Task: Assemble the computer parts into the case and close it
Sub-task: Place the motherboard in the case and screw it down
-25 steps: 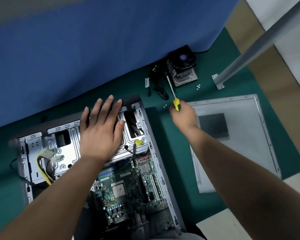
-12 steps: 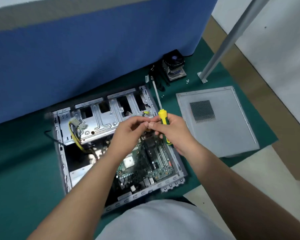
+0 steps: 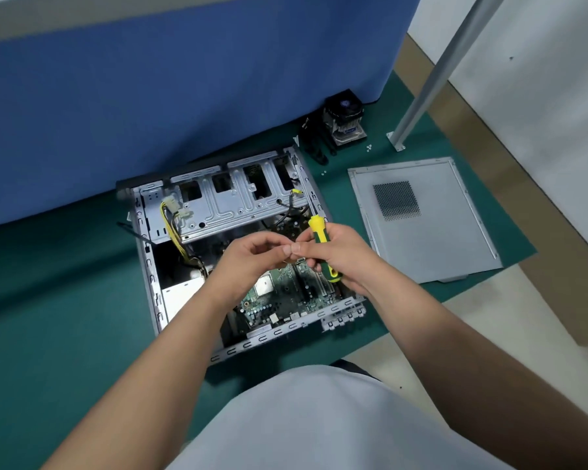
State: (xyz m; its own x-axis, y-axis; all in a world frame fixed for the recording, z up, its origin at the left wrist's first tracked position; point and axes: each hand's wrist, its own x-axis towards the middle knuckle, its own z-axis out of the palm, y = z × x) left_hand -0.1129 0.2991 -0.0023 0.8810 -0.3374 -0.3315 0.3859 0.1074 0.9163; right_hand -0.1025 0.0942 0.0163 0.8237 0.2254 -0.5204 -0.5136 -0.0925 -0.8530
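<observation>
Now both my hands have come together above the open case, where a second ago my left hand lay flat on the drive cage and my right hand was out on the green mat picking up the screwdriver. My right grip is wrapped round the yellow-and-green handle, which now points up and away from me instead of lying toward the cooler; the shaft is hidden behind my fingers, so I cannot tell where the tip sits. My left fingers are curled and pinched against my right fingertips, apparently round something small, likely a screw, though it is too small to make out. The motherboard lies inside the case below my hands, with its processor socket uncovered. The cooler stands by the blue partition, well apart from the case, and the side panel lies flat on the mat just right of it. I judge I am readying a screw on the driver, so fastening comes next; the cooler and the panel are not yet fitted, and the task is far from finished.
</observation>
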